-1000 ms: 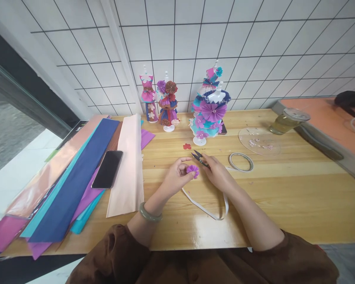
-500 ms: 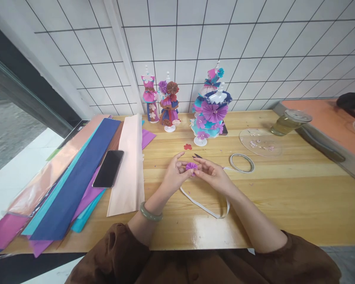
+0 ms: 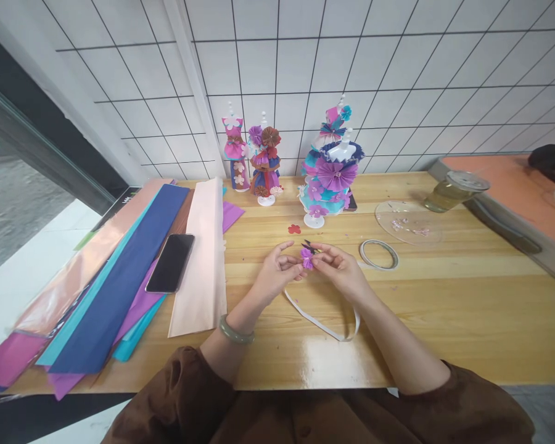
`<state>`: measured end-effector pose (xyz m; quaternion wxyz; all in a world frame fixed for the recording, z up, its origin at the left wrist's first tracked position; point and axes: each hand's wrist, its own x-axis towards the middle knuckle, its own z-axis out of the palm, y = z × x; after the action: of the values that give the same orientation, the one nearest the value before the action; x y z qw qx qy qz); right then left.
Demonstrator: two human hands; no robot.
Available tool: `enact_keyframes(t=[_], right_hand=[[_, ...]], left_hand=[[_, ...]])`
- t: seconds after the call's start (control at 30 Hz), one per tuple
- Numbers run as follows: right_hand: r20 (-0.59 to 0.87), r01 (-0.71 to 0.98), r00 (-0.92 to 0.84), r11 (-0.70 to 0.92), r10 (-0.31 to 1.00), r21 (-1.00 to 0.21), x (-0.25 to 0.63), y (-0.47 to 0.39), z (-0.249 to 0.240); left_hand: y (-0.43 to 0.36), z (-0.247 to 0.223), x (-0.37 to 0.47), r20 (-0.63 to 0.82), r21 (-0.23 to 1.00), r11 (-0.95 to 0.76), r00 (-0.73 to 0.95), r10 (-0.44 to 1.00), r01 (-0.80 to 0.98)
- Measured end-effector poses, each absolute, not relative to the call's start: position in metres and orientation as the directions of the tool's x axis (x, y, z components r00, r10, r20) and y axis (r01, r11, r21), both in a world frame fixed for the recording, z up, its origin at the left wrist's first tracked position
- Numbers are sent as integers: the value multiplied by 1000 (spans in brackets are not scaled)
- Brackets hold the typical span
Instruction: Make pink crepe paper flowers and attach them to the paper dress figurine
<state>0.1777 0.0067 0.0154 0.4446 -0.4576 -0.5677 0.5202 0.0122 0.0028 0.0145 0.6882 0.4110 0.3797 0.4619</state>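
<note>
Between the fingertips of both hands is a small purple pleated paper rosette (image 3: 307, 259), raised over the table and seen partly edge-on. My right hand (image 3: 340, 271) pinches its right side with thumb and fingers. At its left edge, the thumb and curled fingers of my left hand (image 3: 280, 271) close in, while the left index finger stays lifted. Just behind the rosette lies a pair of scissors (image 3: 308, 243), dark blades showing and the rest covered by my right hand. A red paper flower (image 3: 295, 229) rests beyond. Below my hands loops a white tape strip (image 3: 314, 322).
On the left are layered coloured paper strips (image 3: 120, 283) with a phone (image 3: 170, 263) on top. Several small mannequins (image 3: 326, 172) in paper dresses stand by the tiled wall. To the right are a tape roll (image 3: 379, 254), a clear plate (image 3: 383, 225) and a lidded cup (image 3: 453, 192).
The rosette has shifted slightly right and turned from facing me to partly edge-on. More of the scissors' blades shows behind it. My left hand's fingers have moved to its edge.
</note>
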Motion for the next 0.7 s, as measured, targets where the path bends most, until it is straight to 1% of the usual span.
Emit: enact_keyframes(t=[0.2, 0.4, 0.53, 0.7], right_hand=[[125, 198, -129, 149, 984, -969, 174, 3, 14], [199, 362, -168, 248, 966, -899, 174, 0, 14], [180, 327, -163, 225, 970, -918, 174, -1, 16], [125, 178, -142, 149, 982, -973, 175, 3, 17]], left_hand=[[1, 18, 14, -152, 933, 221, 246, 957, -285], [0, 14, 16, -155, 939, 220, 247, 957, -262], [1, 14, 14, -137, 943, 201, 237, 962, -267], [2, 16, 13, -127, 943, 190, 234, 964, -274]])
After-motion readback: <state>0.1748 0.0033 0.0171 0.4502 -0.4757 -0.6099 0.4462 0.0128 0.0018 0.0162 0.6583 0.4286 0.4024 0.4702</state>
